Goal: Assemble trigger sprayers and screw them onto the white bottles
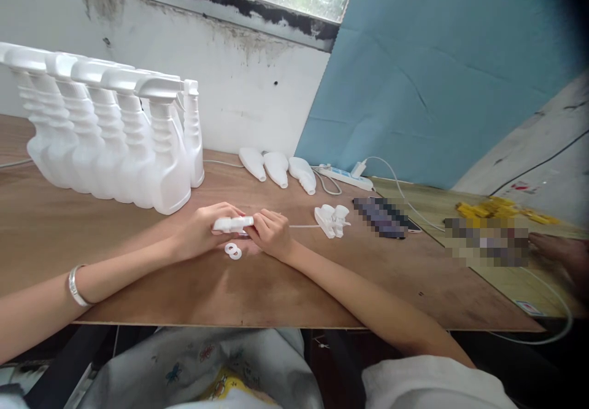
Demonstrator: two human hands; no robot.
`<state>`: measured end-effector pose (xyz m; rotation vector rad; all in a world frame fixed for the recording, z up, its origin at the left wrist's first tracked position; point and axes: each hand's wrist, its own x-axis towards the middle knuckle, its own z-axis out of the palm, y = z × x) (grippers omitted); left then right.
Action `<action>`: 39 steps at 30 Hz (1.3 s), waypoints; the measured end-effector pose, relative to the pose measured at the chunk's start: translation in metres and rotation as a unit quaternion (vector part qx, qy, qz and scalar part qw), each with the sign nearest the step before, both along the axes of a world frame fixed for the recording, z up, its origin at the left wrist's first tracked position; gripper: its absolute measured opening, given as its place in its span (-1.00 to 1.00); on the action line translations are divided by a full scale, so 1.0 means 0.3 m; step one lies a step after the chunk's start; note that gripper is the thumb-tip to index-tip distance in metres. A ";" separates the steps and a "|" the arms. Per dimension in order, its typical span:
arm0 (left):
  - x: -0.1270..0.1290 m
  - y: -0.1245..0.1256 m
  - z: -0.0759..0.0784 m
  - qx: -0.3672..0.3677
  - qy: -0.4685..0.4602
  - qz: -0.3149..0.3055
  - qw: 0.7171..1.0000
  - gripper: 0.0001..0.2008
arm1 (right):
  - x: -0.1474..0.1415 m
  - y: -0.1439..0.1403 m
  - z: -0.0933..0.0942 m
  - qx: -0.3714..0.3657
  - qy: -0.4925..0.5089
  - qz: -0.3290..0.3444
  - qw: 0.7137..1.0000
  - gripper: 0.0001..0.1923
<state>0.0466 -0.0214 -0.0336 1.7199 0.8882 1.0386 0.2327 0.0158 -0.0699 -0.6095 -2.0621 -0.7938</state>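
Observation:
My left hand (202, 228) is closed around a white spray trigger head (230, 224), held sideways just above the table. At its right end, the fingers of my right hand (270, 231) are pinched on the part. A thin white tube (304, 226) runs out to the right from behind my right hand; where it begins is hidden. Two white ring washers (233, 251) lie overlapping on the table just below my hands. Further right lie a few white sprayer parts (332, 220) in a small group.
White spray bottles (124, 145) stand packed together at the left. Three white bottles (276, 168) lie at the back, near a power strip (347, 177) with cables. A blurred dark item (380, 217), yellow pieces (492, 211) and another person's hand (559, 256) are at the right.

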 end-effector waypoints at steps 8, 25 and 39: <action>-0.023 0.012 -0.031 0.305 0.215 -0.013 0.928 -0.89 | -0.013 -0.011 -0.015 -0.010 0.010 0.032 0.999 -0.71; -0.048 0.045 0.021 0.170 0.171 -0.049 0.969 -0.87 | -0.028 -0.017 -0.017 -0.041 -0.028 0.045 0.998 -0.70; -0.012 0.020 0.007 -0.052 0.001 0.029 0.998 -0.55 | -0.020 -0.026 0.002 -0.030 -0.012 0.013 0.999 -0.88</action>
